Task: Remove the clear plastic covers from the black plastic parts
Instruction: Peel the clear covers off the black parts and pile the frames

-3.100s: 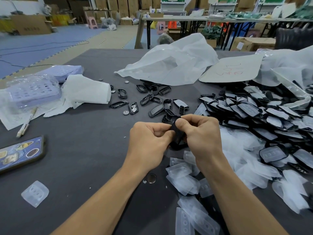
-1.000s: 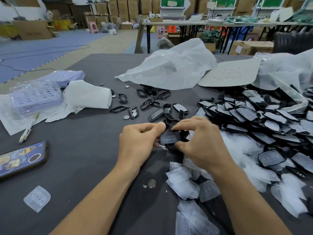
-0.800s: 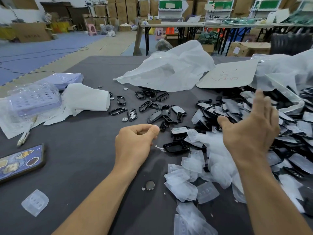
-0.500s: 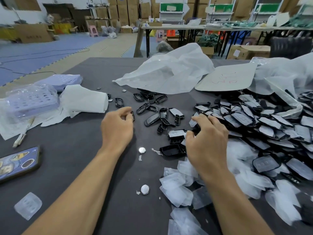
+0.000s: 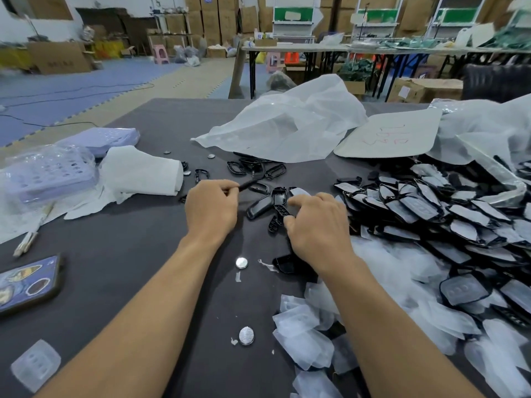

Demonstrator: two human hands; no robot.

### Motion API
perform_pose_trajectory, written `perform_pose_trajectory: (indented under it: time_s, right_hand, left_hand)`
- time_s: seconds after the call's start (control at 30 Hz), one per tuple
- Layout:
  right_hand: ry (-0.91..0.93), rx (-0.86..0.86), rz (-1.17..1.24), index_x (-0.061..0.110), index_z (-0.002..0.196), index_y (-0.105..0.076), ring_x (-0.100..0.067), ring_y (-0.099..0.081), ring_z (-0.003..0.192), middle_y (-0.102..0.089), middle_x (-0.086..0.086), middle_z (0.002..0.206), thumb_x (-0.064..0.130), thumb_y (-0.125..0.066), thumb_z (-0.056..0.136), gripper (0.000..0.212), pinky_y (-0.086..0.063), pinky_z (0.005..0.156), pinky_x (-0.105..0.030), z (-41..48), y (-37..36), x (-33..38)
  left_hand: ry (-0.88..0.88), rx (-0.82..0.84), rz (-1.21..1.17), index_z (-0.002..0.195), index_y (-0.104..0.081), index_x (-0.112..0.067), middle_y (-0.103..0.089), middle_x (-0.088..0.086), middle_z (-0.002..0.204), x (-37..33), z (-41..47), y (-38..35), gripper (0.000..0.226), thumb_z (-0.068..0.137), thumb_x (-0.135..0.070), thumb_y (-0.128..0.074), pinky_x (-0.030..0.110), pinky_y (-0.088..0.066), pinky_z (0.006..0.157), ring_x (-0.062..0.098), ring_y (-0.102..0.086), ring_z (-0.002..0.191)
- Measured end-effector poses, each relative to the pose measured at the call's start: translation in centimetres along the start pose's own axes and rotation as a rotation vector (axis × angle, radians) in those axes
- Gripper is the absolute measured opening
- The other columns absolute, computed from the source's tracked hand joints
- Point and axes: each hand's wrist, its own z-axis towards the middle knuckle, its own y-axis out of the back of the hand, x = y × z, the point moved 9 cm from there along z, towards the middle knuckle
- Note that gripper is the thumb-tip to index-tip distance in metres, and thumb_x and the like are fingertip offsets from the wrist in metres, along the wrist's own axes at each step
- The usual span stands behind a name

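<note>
My left hand [image 5: 211, 214] pinches a thin black frame piece [image 5: 247, 185] between thumb and forefinger, just above the table. My right hand [image 5: 316, 225] lies beside it, fingers curled round a slotted black part [image 5: 278, 214] among loose bare black parts [image 5: 258, 206]. A bare black shell [image 5: 287, 264] sits by my right wrist. A big heap of black parts under clear covers [image 5: 431, 202] fills the right side. Removed clear covers [image 5: 304, 340] are piled near my right forearm.
Two coin cells [image 5: 241, 262] [image 5: 246, 336] lie between my arms. A phone [image 5: 26, 282] and a stray clear cover [image 5: 36, 363] sit at the left. A bagged purple tray [image 5: 48, 173], white paper [image 5: 140, 170], a white bag [image 5: 287, 130] and a cardboard sheet [image 5: 388, 133] lie further back.
Earlier both hands pulled a cover off a part and dropped the shell. Since half a second ago my right hand moved left onto the loose parts; my left now pinches a thin frame.
</note>
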Motion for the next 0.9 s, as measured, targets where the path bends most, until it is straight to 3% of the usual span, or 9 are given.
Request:
perform_pose_trajectory:
  time_s: [0.1, 0.2, 0.33, 0.43, 0.5, 0.6, 0.67, 0.73, 0.9]
  right_hand:
    - [-0.055, 0.011, -0.048, 0.029, 0.093, -0.076, -0.020, -0.055, 0.113, -0.068, 0.002, 0.091, 0.021, -0.064, 0.092, 0.015, -0.017, 0.085, -0.029, 1.2, -0.7, 0.1]
    - [-0.101, -0.016, -0.037, 0.030, 0.075, -0.069, -0.020, -0.060, 0.100, -0.066, 0.005, 0.081, 0.016, -0.062, 0.091, 0.022, -0.018, 0.086, -0.029, 1.3, -1.0, -0.3]
    - [-0.045, -0.027, -0.037, 0.029, 0.087, -0.074, -0.020, -0.056, 0.107, -0.072, 0.001, 0.089, 0.032, -0.064, 0.092, 0.012, -0.028, 0.097, -0.034, 0.9, -1.8, 0.2]
    - [-0.043, -0.011, -0.085, 0.028, 0.096, -0.077, -0.018, -0.054, 0.112, -0.071, 0.001, 0.092, 0.025, -0.063, 0.090, 0.015, -0.025, 0.098, -0.033, 1.2, -1.8, 0.4]
    - [-0.057, -0.013, -0.092, 0.026, 0.095, -0.077, -0.018, -0.055, 0.112, -0.069, 0.002, 0.088, 0.015, -0.060, 0.089, 0.021, -0.023, 0.101, -0.033, 1.2, -1.3, 0.6]
    - [-0.113, -0.161, 0.000, 0.023, 0.083, -0.074, -0.022, -0.057, 0.096, -0.057, 0.007, 0.070, 0.013, -0.056, 0.088, 0.022, -0.029, 0.104, -0.038, -0.2, 1.4, 0.5]
    - [-0.151, -0.291, 0.158, 0.025, 0.078, -0.070, -0.022, -0.058, 0.077, -0.060, 0.010, 0.064, 0.018, -0.054, 0.090, 0.021, -0.043, 0.087, -0.037, -2.2, 3.3, 0.3]
    - [-0.160, -0.295, 0.361, 0.027, 0.082, -0.070, -0.019, -0.061, 0.065, -0.065, 0.009, 0.061, 0.022, -0.056, 0.092, 0.017, -0.050, 0.067, -0.033, -4.4, 3.3, 0.3]
    - [-0.045, -0.180, 0.648, 0.029, 0.081, -0.072, -0.004, -0.062, 0.057, -0.068, 0.019, 0.062, 0.022, -0.067, 0.089, 0.012, -0.041, 0.054, -0.012, -7.7, 2.4, 1.4]
  left_hand:
    - [0.125, -0.150, -0.117, 0.099, -0.082, -0.036, -0.079, -0.008, 0.084, 0.4, -1.5, 2.4, 0.020, 0.091, -0.033, -0.063, 0.032, -0.051, 0.079, 0.023, -0.071, 0.087]
    - [0.153, -0.137, -0.269, 0.099, -0.082, -0.029, -0.079, -0.010, 0.080, 0.1, -2.6, 2.8, 0.022, 0.091, -0.027, -0.062, 0.031, -0.055, 0.087, 0.017, -0.074, 0.084]
    - [0.110, -0.078, -0.369, 0.075, -0.078, -0.034, -0.069, -0.029, 0.064, -1.2, -4.4, 2.9, 0.017, 0.087, -0.028, -0.067, 0.001, -0.042, 0.067, -0.006, -0.066, 0.075]
    - [0.112, -0.038, -0.428, 0.073, -0.073, -0.044, -0.068, -0.027, 0.064, -1.6, -5.5, 2.8, 0.016, 0.082, -0.032, -0.075, 0.002, -0.043, 0.068, -0.003, -0.066, 0.074]
    - [0.155, -0.027, -0.452, 0.070, -0.077, -0.041, -0.070, -0.032, 0.069, -1.0, -5.9, 2.9, 0.019, 0.077, -0.024, -0.080, 0.002, -0.046, 0.073, -0.008, -0.069, 0.074]
    - [0.223, -0.015, -0.556, 0.075, -0.078, -0.037, -0.076, -0.025, 0.079, 0.2, -6.8, 3.0, 0.029, 0.076, -0.009, -0.084, 0.011, -0.056, 0.077, -0.009, -0.072, 0.078]
    - [0.293, 0.004, -0.681, 0.087, -0.078, -0.034, -0.079, -0.016, 0.084, 1.1, -7.6, 2.8, 0.034, 0.077, -0.002, -0.085, 0.018, -0.059, 0.077, -0.004, -0.074, 0.082]
    - [0.381, 0.031, -0.806, 0.087, -0.081, -0.026, -0.081, -0.006, 0.083, 1.7, -8.6, 2.3, 0.030, 0.079, 0.003, -0.083, 0.023, -0.061, 0.073, 0.006, -0.076, 0.078]
    - [0.435, 0.073, -0.878, 0.082, -0.083, -0.016, -0.079, 0.006, 0.074, 0.6, -9.6, 2.2, 0.017, 0.083, 0.000, -0.079, 0.025, -0.059, 0.057, 0.017, -0.073, 0.060]
